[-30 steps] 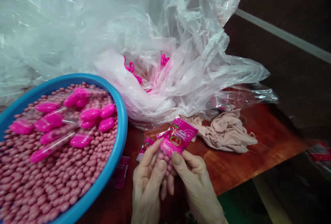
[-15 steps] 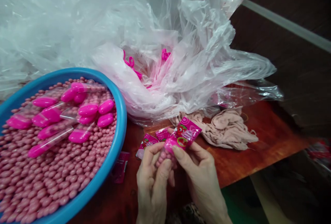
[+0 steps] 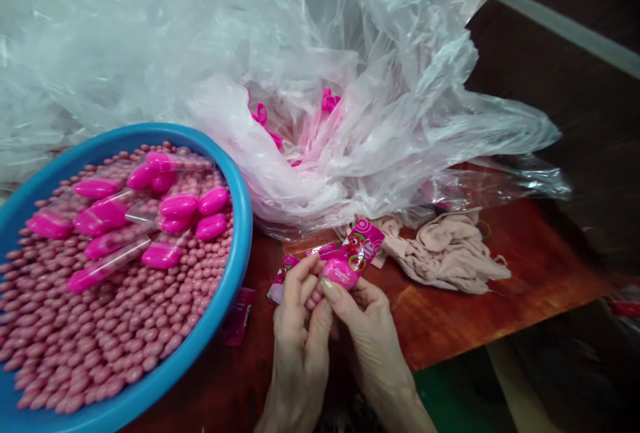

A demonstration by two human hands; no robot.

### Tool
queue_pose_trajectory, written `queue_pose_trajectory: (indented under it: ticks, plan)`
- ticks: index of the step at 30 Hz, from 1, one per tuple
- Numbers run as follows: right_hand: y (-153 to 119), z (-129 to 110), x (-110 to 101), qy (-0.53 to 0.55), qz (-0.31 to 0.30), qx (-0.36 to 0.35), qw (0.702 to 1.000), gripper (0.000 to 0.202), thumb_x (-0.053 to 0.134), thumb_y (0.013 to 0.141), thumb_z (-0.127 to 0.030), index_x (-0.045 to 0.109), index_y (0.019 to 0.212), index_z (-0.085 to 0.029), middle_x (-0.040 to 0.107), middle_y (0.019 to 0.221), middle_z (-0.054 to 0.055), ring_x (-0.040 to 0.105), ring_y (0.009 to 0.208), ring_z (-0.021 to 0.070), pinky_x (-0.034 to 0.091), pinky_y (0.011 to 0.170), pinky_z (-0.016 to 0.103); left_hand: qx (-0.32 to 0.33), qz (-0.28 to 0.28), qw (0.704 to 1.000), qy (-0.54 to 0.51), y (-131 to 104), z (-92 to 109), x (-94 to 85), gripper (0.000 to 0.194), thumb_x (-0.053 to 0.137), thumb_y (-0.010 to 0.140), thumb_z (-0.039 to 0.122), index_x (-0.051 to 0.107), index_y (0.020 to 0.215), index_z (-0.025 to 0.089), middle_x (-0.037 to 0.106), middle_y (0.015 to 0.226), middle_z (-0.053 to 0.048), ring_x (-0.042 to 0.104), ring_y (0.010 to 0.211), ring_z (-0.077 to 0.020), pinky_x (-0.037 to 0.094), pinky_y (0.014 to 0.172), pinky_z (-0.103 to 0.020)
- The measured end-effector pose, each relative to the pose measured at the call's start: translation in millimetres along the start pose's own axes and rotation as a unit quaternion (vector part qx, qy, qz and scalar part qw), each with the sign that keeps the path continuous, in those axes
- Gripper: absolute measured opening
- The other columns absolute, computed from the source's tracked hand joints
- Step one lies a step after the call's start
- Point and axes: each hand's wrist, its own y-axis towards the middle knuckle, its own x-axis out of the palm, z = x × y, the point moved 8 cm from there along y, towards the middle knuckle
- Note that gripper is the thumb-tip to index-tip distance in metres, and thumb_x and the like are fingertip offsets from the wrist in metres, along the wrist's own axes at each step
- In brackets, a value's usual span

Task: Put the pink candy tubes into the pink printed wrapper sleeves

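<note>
Between my two hands is a small pink candy packet (image 3: 363, 243) with a strawberry print and a rounded, glossy lower part. Pink balls show at its lower end. My left hand (image 3: 303, 326) pinches the packet's lower left side. On its right side my right hand (image 3: 367, 326) grips it, thumb on the front. A blue basin (image 3: 243, 219) to the left holds many pink balls (image 3: 100, 326), with several clear tubes with bright pink ends (image 3: 107, 265) lying on top. More printed packets (image 3: 285, 269) lie just behind my left hand.
Crumpled clear plastic sheeting (image 3: 400, 106) with bright pink pieces inside fills the back. A beige cloth (image 3: 450, 253) lies on the reddish table (image 3: 540, 273) at the right. One pink packet (image 3: 240, 316) rests beside the basin.
The view has shifted slightly, so the basin and sheeting appear farther right. The packet's lower part now looks rounded and fuller pink, and fewer balls show between my fingers.
</note>
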Motion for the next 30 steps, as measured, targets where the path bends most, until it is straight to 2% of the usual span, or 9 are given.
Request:
queue_pose_trajectory:
  ticks: [3,7,11,14,17,20,23,26,30]
  plan:
    - [0,4,2,-0.007,-0.012,-0.003,1.000,0.028,0.081,0.066,-0.033,0.072,0.088,-0.020,0.066,0.066,-0.003,0.054,0.051,0.0057,0.042,0.044,0.012,-0.056,-0.006,0.991,-0.119,8,-10,1.8,0.026,0.063,0.082,0.030,0.060,0.107,0.023,0.070,0.094,-0.005,0.065,0.085,-0.0176,0.050,0.074,-0.026]
    - [-2,-5,3,-0.098,-0.035,-0.052,0.993,0.020,0.066,0.083,-0.033,0.067,0.101,-0.024,0.068,0.083,-0.002,0.063,0.073,0.0105,0.051,0.066,0.018,-0.109,-0.021,0.980,-0.165,8,-18,-1.2,0.026,0.053,0.088,0.038,0.064,0.107,0.025,0.071,0.093,-0.004,0.065,0.084,-0.0177,0.050,0.078,-0.030]
    - [-11,-11,-14,-0.232,-0.028,-0.051,0.971,0.030,0.058,0.087,-0.038,0.061,0.113,-0.024,0.066,0.108,0.004,0.062,0.098,0.0201,0.048,0.091,0.033,0.024,0.004,0.998,0.056,8,7,-18.3,0.020,0.059,0.085,0.031,0.072,0.099,0.026,0.068,0.093,-0.002,0.061,0.093,-0.0164,0.046,0.082,-0.023]
    - [-24,-5,-34,-0.305,0.003,-0.027,0.952,0.045,0.063,0.082,-0.043,0.057,0.123,-0.024,0.061,0.122,0.007,0.056,0.114,0.0259,0.044,0.099,0.038,0.101,0.009,0.990,0.096,9,22,-20.0,0.015,0.062,0.083,0.028,0.074,0.092,0.025,0.066,0.092,-0.002,0.059,0.094,-0.0151,0.046,0.082,-0.020]
    - [-32,2,-39,-0.327,0.007,-0.010,0.945,0.052,0.062,0.082,-0.048,0.053,0.128,-0.026,0.056,0.131,0.007,0.049,0.123,0.0252,0.043,0.100,0.036,-0.011,-0.036,0.999,-0.002,12,4,-10.6,0.015,0.065,0.080,0.033,0.072,0.081,0.020,0.059,0.066,0.002,0.055,0.057,-0.0080,0.045,0.051,-0.016]
    - [-33,5,-18,-0.287,-0.066,-0.001,0.956,0.043,0.055,0.087,-0.050,0.059,0.119,-0.021,0.065,0.111,0.009,0.060,0.106,0.0227,0.050,0.090,0.034,-0.139,-0.048,0.980,-0.132,8,-14,1.5,0.024,0.069,0.075,0.040,0.066,0.068,0.016,0.043,0.043,0.008,0.032,0.031,-0.0040,0.027,0.030,-0.015]
    - [-31,1,-7,-0.260,-0.063,-0.005,0.964,0.041,0.054,0.087,-0.050,0.062,0.111,-0.018,0.068,0.097,0.009,0.064,0.088,0.0221,0.054,0.078,0.033,-0.163,-0.027,0.963,-0.212,5,-13,8.6,0.025,0.074,0.068,0.039,0.068,0.067,0.015,0.054,0.043,0.004,0.042,0.033,-0.0070,0.036,0.033,-0.017]
    - [-32,2,-18,-0.276,0.004,-0.005,0.961,0.046,0.060,0.082,-0.052,0.062,0.114,-0.019,0.066,0.110,0.012,0.060,0.105,0.0273,0.051,0.088,0.038,-0.173,-0.016,0.953,-0.250,0,-15,13.2,0.023,0.075,0.068,0.037,0.073,0.075,0.014,0.066,0.053,-0.002,0.055,0.044,-0.0115,0.045,0.043,-0.020]
    - [-38,13,-36,-0.303,0.062,0.013,0.951,0.056,0.059,0.078,-0.060,0.061,0.119,-0.021,0.059,0.127,0.011,0.051,0.120,0.0288,0.043,0.100,0.041,-0.183,-0.002,0.946,-0.269,-7,-26,14.6,0.021,0.066,0.079,0.034,0.075,0.082,0.015,0.069,0.060,-0.003,0.056,0.047,-0.0099,0.047,0.049,-0.020]
